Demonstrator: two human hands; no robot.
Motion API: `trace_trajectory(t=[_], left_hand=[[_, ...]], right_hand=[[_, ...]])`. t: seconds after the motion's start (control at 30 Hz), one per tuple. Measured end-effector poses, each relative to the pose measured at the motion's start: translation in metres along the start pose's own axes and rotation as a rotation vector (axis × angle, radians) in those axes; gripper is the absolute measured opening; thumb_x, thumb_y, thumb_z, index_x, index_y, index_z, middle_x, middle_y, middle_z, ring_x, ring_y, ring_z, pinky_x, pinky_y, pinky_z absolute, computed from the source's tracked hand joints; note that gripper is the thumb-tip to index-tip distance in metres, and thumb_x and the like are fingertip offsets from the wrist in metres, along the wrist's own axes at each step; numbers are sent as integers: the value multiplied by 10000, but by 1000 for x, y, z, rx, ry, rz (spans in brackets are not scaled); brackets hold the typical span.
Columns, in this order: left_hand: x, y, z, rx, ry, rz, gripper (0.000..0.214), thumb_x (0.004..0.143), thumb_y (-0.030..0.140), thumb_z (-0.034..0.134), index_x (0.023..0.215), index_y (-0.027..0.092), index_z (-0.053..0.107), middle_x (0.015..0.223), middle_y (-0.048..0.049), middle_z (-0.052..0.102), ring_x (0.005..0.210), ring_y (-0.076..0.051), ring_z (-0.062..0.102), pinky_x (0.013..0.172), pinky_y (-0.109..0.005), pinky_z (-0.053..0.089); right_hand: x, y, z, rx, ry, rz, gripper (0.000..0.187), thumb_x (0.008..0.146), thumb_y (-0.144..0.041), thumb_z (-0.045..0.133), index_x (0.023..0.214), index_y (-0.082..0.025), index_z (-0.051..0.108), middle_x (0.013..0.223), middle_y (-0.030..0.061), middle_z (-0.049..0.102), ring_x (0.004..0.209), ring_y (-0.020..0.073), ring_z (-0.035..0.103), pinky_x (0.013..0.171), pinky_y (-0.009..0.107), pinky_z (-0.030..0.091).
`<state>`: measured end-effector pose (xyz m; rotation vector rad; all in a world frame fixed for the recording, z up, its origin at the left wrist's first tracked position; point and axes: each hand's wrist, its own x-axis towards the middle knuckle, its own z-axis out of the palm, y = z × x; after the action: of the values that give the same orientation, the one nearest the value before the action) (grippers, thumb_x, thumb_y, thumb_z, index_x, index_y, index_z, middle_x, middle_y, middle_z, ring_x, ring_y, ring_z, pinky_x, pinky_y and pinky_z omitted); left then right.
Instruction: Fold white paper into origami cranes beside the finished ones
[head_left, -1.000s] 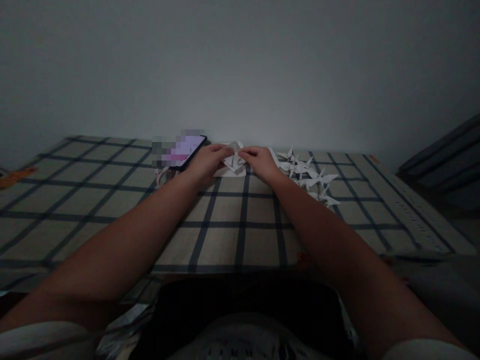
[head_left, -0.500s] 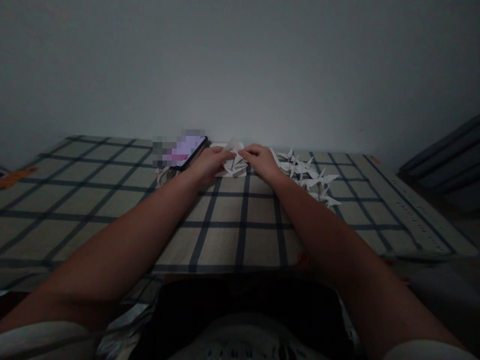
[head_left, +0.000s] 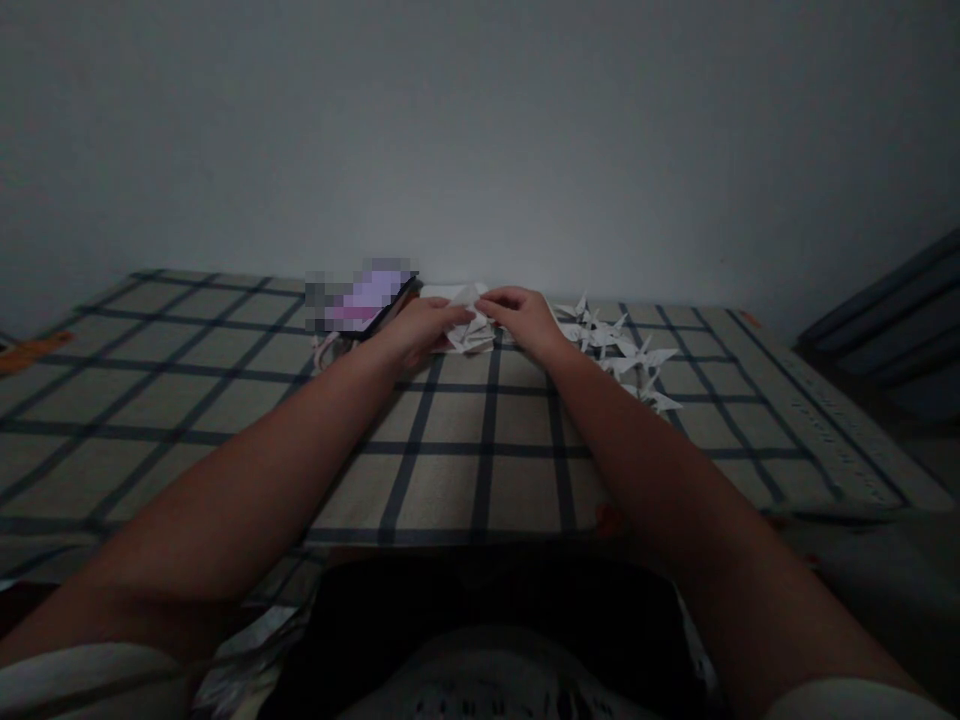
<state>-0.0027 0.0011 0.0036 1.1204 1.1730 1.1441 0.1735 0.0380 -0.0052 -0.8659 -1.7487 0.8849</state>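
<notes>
Between my two hands is a folded piece of white paper (head_left: 466,297), its pointed top facing the wall. My left hand (head_left: 424,325) pinches its left side, thumb and fingers closed on it. From the right, my right hand (head_left: 523,315) grips the paper's other edge between thumb and forefinger. More white paper (head_left: 471,338) lies just beneath and in front of the piece; its exact layers are hard to make out in the dim light. Several folded white paper cranes (head_left: 634,365) rest on the cloth beside my right forearm.
A phone (head_left: 367,300) with a lit, blurred screen leans left of my left hand, a pale strap (head_left: 326,350) by its lower end. A checked cloth (head_left: 450,480) covers the table up to the grey wall (head_left: 480,150). Something orange (head_left: 37,352) lies far left.
The folded paper's raised tip has come down slightly between my fingers. My left hand has shifted a little; my right hand stays nearly in place.
</notes>
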Motion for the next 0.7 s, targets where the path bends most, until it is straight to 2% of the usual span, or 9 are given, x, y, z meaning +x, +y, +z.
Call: trace_trajectory(t=[0.17, 0.33, 0.53, 0.7], left_hand=[[2, -1, -1, 50, -23, -5, 142, 726, 218, 771, 827, 131, 721, 813, -96, 734, 658, -159, 669, 666, -290, 557], [3, -2, -2, 62, -6, -8, 129, 719, 209, 765, 814, 137, 714, 814, -95, 731, 660, -161, 668, 657, -289, 552], [2, -2, 0, 82, -20, -8, 129, 692, 187, 758, 797, 136, 701, 785, -97, 723, 659, -170, 665, 644, -290, 541], [4, -4, -4, 33, 38, 134, 199, 690, 259, 768, 830, 138, 693, 798, -74, 708, 664, -164, 656, 665, -295, 546]], right_hand=[[0, -2, 1, -64, 26, 29, 177, 833, -337, 686, 826, -170, 746, 847, 46, 750, 802, 169, 652, 815, 324, 510], [-1, -1, 3, -15, -1, 36, 182, 851, -341, 666, 827, -168, 717, 825, 31, 717, 744, 140, 619, 771, 296, 497], [1, 2, 6, 20, 45, 25, 194, 853, -374, 663, 842, -180, 676, 745, -2, 662, 682, 120, 586, 677, 264, 476], [1, 5, 6, 81, 34, 32, 233, 827, -402, 698, 897, -181, 680, 833, 12, 695, 726, 120, 607, 685, 258, 490]])
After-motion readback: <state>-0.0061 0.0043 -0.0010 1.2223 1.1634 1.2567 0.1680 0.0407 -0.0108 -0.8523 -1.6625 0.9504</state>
